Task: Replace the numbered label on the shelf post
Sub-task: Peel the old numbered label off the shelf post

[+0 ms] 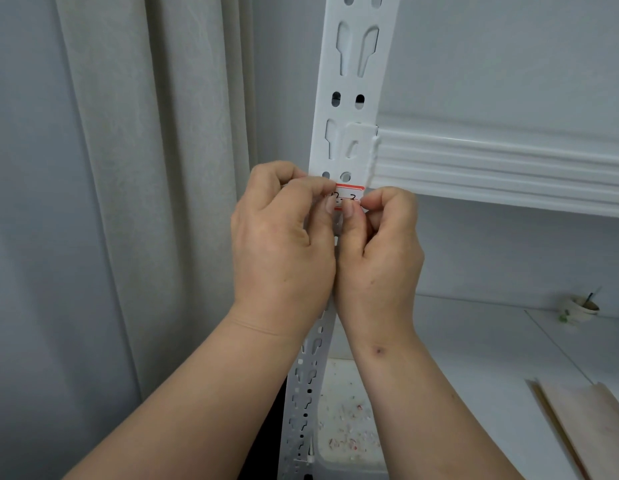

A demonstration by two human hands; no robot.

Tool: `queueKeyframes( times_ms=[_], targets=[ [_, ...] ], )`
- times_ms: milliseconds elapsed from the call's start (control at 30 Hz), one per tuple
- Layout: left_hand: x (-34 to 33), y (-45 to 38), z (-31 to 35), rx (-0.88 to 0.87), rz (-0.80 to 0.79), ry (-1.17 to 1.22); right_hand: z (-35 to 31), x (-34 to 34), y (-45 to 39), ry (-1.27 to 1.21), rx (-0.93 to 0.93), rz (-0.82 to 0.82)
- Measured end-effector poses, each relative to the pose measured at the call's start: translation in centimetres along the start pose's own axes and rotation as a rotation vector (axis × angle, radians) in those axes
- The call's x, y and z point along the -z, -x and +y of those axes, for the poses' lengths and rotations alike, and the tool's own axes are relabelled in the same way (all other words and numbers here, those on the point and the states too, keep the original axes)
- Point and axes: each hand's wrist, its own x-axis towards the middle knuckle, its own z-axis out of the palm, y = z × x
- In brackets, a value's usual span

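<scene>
holding the label (pixel 349 195) at both lower corners, you are keeping it square against the shelf post (pixel 353 98) — a sensible hold, since a sticker gripped on two sides is less likely to skew. your left hand (pixel 283 244) is curled with its thumb and forefinger pinching the label's left edge; your right hand (pixel 380 244) is curled likewise, thumb tip pressing at the lower right of the label. whether you are pressing it on or peeling it off, i cannot tell from this view.

the label is sitting on the post's front face, just under the joint where the shelf beam (pixel 491 164) is hooking into the post. it is white with a red border and is carrying handwritten figures, partly hidden by your fingers. in my judgement, the danger is a crease or a tilt if one thumb is pressing ahead of the other.

the post is white metal, punched with keyhole slots and small round holes — the label is lying just below a pair of those holes. the lower shelf (pixel 474 358) is showing small red and white scraps (pixel 346 427) near the post's foot, possibly label debris. a paper cup (pixel 578 308) is standing at the far right, well apart from your hands, and a pale flat board (pixel 585 420) is lying at the near right. a grey curtain (pixel 128 168) is hanging to the left of the post.
</scene>
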Motion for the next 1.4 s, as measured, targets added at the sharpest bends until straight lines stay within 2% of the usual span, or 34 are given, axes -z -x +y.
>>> queueKeyframes(
  times_ms=[200,400,533,700,1167,1400],
  targets=[
    [0.0,0.4,0.5,0.179,-0.04,0.016,-0.1,0.1,-0.1,0.004,-0.03,-0.025],
    [-0.2,1.5,0.4,0.174,0.081,0.095,0.1,0.0,0.0,0.006,-0.014,-0.015],
    [-0.5,1.8,0.0,0.158,0.081,0.171,0.3,0.0,0.0,0.0,0.005,-0.01],
    [-0.7,2.1,0.2,0.151,0.065,0.146,0.4,0.0,0.0,-0.004,0.007,-0.013],
    [-0.1,0.9,2.0,0.462,0.019,0.284,0.3,-0.4,0.2,0.002,-0.034,0.003],
    [0.1,1.7,2.1,0.419,0.026,0.292,0.3,-0.3,0.2,0.008,-0.022,-0.008]
  ],
)
